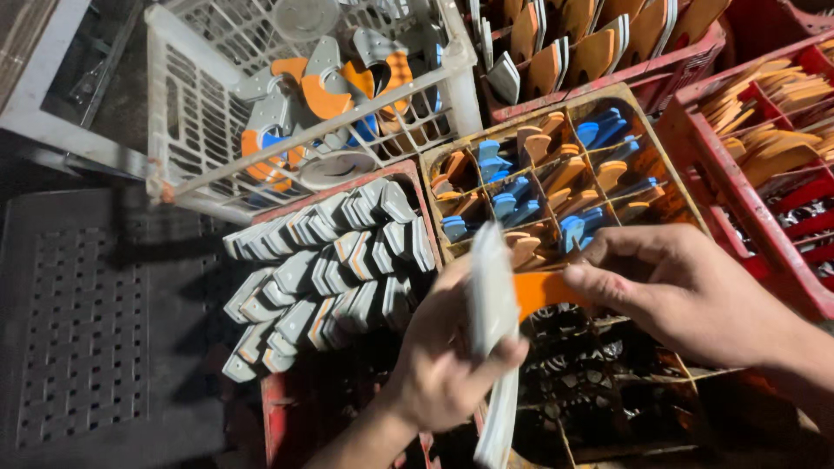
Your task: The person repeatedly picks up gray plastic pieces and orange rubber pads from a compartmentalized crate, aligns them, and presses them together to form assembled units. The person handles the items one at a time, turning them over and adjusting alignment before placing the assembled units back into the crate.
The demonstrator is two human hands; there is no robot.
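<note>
My left hand (447, 360) grips a flat grey-white piece (491, 291) held on edge, low in the middle of the view. My right hand (686, 291) comes in from the right and pinches a flat orange piece (539, 291) against that grey one. Both hands hover over a dark crate compartment (608, 382). Just left of my left hand, rows of stacked grey pieces (334, 269) with orange edges fill a red crate (278, 408).
A white plastic basket (204, 122) at top left holds loose grey, orange and blue pieces. A yellow divided crate (556, 182) holds blue and orange pieces. Red crates (747, 174) with orange pieces stand at the right and top. A black perforated mat (87, 321) lies left.
</note>
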